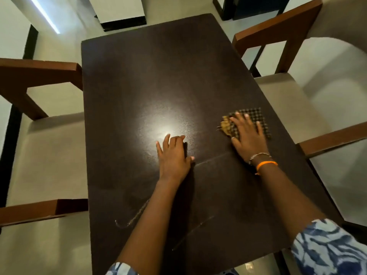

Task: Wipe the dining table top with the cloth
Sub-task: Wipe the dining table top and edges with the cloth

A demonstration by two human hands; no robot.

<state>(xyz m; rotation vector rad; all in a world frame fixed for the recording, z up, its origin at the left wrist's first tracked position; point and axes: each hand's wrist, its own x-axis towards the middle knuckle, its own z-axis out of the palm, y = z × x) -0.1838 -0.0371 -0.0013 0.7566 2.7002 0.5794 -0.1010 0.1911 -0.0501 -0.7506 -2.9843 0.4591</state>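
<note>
Dark-checked and a bit frayed to gold at its left corner, the cloth [247,121] lies flat under my right hand [248,135], toward the table's right edge, at about three o'clock from the bright glare in the middle of the top. My right fingers [241,121] are straight and slightly spread, pressing the cloth down against the wood (nothing curled round it, just a flat palm pushing). An orange band [266,164] and a thin bracelet [259,155] sit on that wrist.

My left hand [172,153] rests on the bare dining table [149,76] at about six o'clock from the glare, well apart from the cloth, fingers straight and close together with the little finger a bit out, thumb out to the right. It holds nothing; I judge it is only bracing me.

How far along? I can't read it surely. The dark brown top looks dull and even toward twelve o'clock, while faint streaks [132,217] show nearer me at around seven o'clock, which could be wipe marks or smears left to clear. I'd guess the wiping is under way on the right side, with the far half and left edge yet to cover.

Cushioned wooden chairs [49,155] stand at nine and three o'clock.
</note>
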